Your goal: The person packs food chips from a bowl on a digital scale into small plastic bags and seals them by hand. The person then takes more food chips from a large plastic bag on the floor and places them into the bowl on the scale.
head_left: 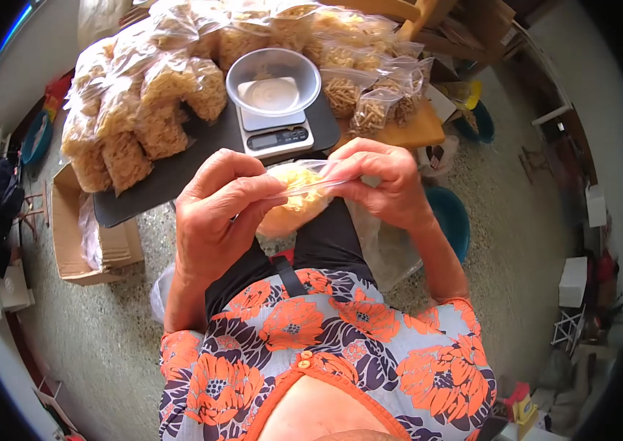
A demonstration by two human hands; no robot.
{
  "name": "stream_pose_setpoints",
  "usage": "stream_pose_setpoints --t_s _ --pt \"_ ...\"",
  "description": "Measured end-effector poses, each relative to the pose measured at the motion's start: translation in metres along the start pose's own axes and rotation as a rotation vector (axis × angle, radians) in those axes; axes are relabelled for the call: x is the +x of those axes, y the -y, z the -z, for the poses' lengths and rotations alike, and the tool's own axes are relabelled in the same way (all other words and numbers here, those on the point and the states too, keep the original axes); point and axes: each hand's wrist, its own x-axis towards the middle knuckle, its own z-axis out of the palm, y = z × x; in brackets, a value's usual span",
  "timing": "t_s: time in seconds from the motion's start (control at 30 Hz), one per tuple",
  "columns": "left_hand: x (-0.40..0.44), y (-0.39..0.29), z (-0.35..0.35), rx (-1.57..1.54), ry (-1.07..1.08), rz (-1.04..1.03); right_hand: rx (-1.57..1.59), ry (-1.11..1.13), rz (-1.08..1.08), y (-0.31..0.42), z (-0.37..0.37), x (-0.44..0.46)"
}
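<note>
A clear plastic bag (293, 213) of pale yellow food pieces hangs between my hands, above my lap. My left hand (225, 202) pinches the bag's top edge at its left end. At the right end of that edge, my right hand (381, 180) pinches the plastic between thumb and fingers. Just beyond the bag is a white digital scale (280, 140) with a clear round bowl (273, 82) on it. The bowl looks empty.
Many filled bags (124, 110) are piled on the dark tabletop (131, 202) at left. More bags (370, 95) lie right of the scale, near a wooden surface (425, 128). A cardboard box (73, 242) and a teal basin (449, 220) stand on the floor.
</note>
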Motion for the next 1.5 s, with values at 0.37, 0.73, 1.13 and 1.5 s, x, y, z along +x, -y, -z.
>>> stream_pose_setpoints --t_s 0.37,0.73,1.13,1.5 --pt "-0.025 0.076 -0.086 -0.177 0.242 0.129 -0.278 -0.17 -0.2 -0.003 0.109 0.022" --pt "-0.103 0.247 -0.158 0.362 1.055 0.408 -0.318 -0.329 -0.478 -0.068 0.202 0.049" --pt "-0.14 0.298 -0.189 0.247 0.988 0.471 -0.518 -0.282 -0.588 -0.121 0.252 0.1" --pt "-0.141 0.304 -0.191 0.203 0.957 0.47 -0.021 -0.446 -0.539 -0.179 0.245 0.132"
